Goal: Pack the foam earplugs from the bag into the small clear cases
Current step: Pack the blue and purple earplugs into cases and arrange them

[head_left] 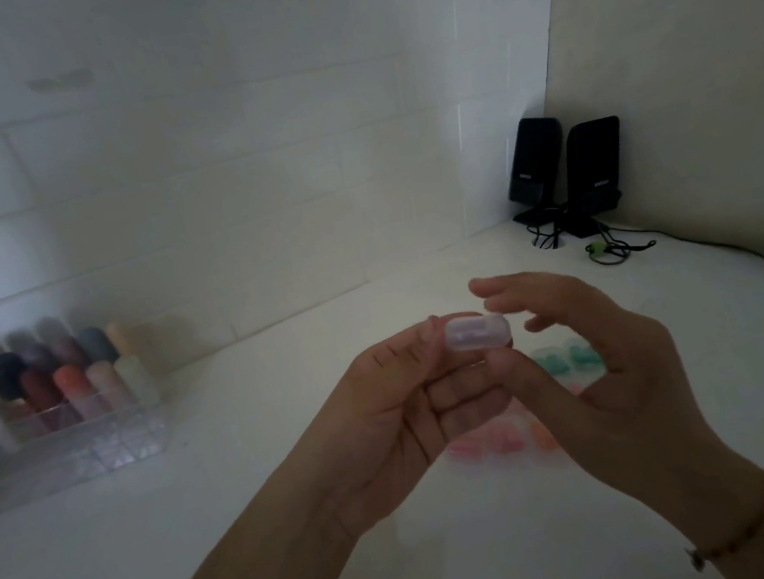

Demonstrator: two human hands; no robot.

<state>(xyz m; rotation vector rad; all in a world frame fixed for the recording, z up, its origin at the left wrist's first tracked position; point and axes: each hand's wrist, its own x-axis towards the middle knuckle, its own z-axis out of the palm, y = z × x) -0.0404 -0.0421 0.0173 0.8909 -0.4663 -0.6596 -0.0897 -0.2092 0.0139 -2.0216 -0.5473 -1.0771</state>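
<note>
Progress appears partial. Left hand (405,385) pinches one small clear case (478,334) above the surface (247,461); pale contents show inside, blurred. Right hand (595,355) hovers beside it, fingers loosely spread, holding nothing. Green earplugs (564,360) and pink and orange earplugs (499,443) lie on the surface below, seemingly cased already. Bag is not identifiable.

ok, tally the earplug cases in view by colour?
Held clear case, contents pale and blurred: 1
Green-filled cases on the table: 2
Pink-filled cases on the table: 2
Orange-filled case, partly hidden: 1
Total: 6
</note>
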